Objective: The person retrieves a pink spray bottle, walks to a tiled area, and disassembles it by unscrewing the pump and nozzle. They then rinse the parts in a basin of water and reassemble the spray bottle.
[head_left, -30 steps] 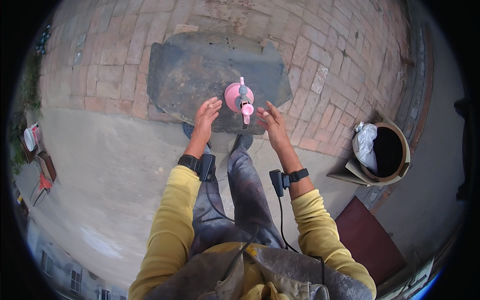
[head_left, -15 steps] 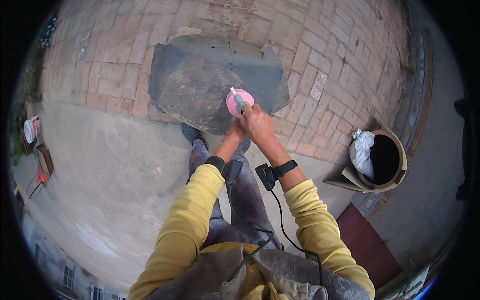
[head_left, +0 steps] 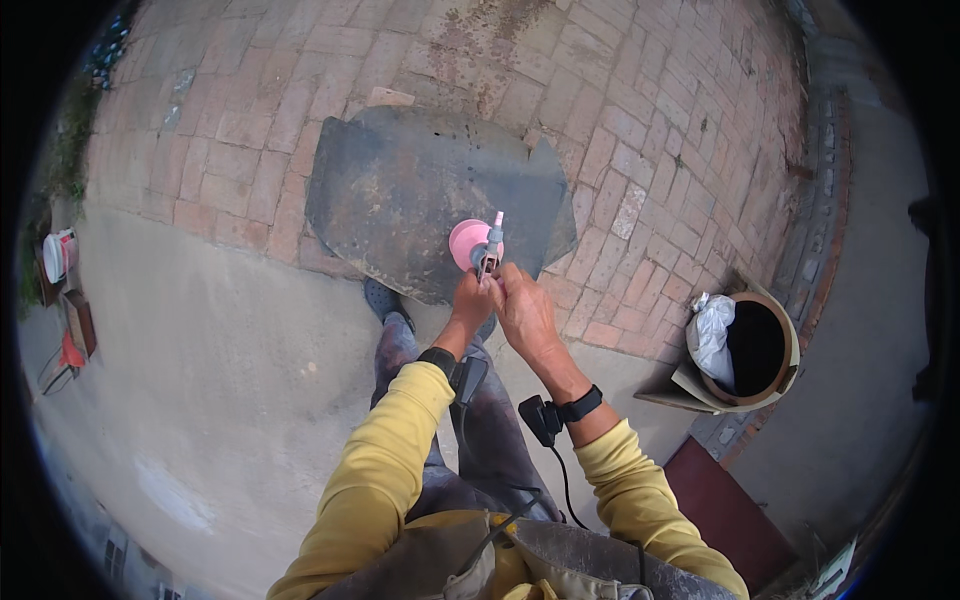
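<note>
Out in front of me is a pink spray bottle (head_left: 466,240), seen from above, with a grey trigger head (head_left: 494,240) and a pink nozzle tip pointing away from me. My left hand (head_left: 470,303) is closed at its near side, partly hidden by the trigger head. On the right, my right hand (head_left: 525,312) pinches the near end of the trigger head, its fingertips touching those of the left. Exactly which finger grips which part is too small to tell. Below the bottle, a worn dark grey sheet (head_left: 380,190) lies on the ground.
Brick paving (head_left: 240,140) stretches ahead and meets bare concrete (head_left: 250,380) on the left. To the right stands a round brown-rimmed container (head_left: 790,350) with a white plastic bag (head_left: 711,340) on its edge. At far left is a white bucket (head_left: 60,255). A dark red panel (head_left: 725,510) lies lower right.
The spray bottle's head has swung from pointing up-left to pointing nearly straight ahead. Both hands and the bottle now appear lower in the picture, as does the sheet, so the view has tilted too.
</note>
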{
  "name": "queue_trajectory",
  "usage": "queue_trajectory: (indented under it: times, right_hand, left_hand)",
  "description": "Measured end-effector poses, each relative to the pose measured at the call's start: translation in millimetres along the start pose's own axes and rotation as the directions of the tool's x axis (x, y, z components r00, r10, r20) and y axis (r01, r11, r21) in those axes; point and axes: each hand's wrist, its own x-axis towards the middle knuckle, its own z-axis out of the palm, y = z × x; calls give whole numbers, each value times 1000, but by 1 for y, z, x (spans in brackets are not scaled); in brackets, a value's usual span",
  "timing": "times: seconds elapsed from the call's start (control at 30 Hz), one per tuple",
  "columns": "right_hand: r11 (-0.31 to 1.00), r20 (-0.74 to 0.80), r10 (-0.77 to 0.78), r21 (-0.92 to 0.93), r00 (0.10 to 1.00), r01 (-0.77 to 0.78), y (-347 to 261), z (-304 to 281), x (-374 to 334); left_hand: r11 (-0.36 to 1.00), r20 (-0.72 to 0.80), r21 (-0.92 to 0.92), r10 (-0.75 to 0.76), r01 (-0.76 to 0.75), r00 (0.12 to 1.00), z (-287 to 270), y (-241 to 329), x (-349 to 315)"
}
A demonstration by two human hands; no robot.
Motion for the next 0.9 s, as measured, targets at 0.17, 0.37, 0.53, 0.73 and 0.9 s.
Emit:
queue_trajectory:
  times: [0.17,0.37,0.53,0.73,0.9]
  right_hand:
    - [996,104,88,0,991,-88,19,40,21]
    - [996,87,77,41,993,-81,1,14,9]
    - [998,75,20,58,997,-25,-19,-13,-7]
    - [991,153,132,4,979,-134,11,33,38]
    - [997,107,55,50,993,-61,8,25,27]
  left_hand:
    - [998,71,-37,47,-45,996,14,-16,11]
    - [985,24,-56,166,-164,986,1,-15,3]
    - [948,-62,-279,143,-155,988,-6,-16,7]
    - [979,92,136,137,-149,986,0,-27,26]
    - [991,97,-7,132,-132,986,-16,-7,19]
